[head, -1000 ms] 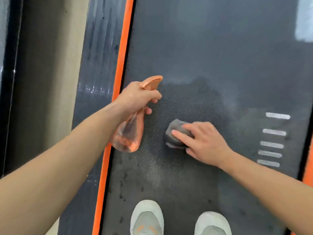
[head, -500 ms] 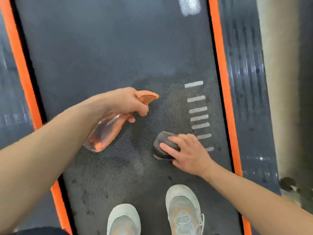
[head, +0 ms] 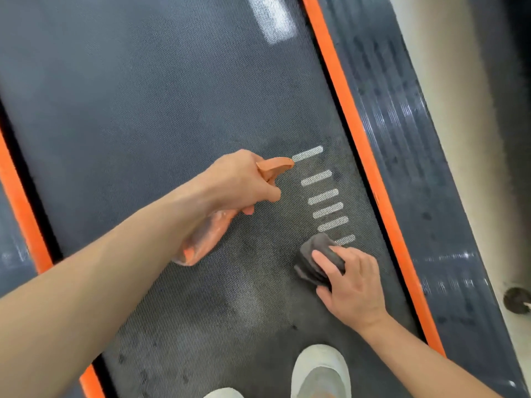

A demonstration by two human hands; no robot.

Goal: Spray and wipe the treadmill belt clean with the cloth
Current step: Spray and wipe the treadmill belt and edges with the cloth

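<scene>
The dark textured treadmill belt [head: 149, 116] fills the view, with a darker damp patch around my hands. My left hand [head: 238, 182] grips an orange translucent spray bottle [head: 201, 239] above the belt, its orange nozzle aimed at several white stripes [head: 323, 196] printed on the belt. My right hand [head: 350, 288] presses a folded grey cloth [head: 319, 259] flat on the belt just below the lowest stripe. Fingers cover part of the cloth.
Orange trim strips [head: 365, 156] border the belt on both sides, with ribbed dark side rails [head: 416, 168] beyond. Two light grey shoes [head: 320, 372] stand on the belt at the bottom edge. A pale floor [head: 459, 96] lies at the right.
The view has swung left-to-right across the belt. My right hand and the cloth have moved right toward the white stripes, and the spray bottle has followed, its nozzle now near the top stripe.
</scene>
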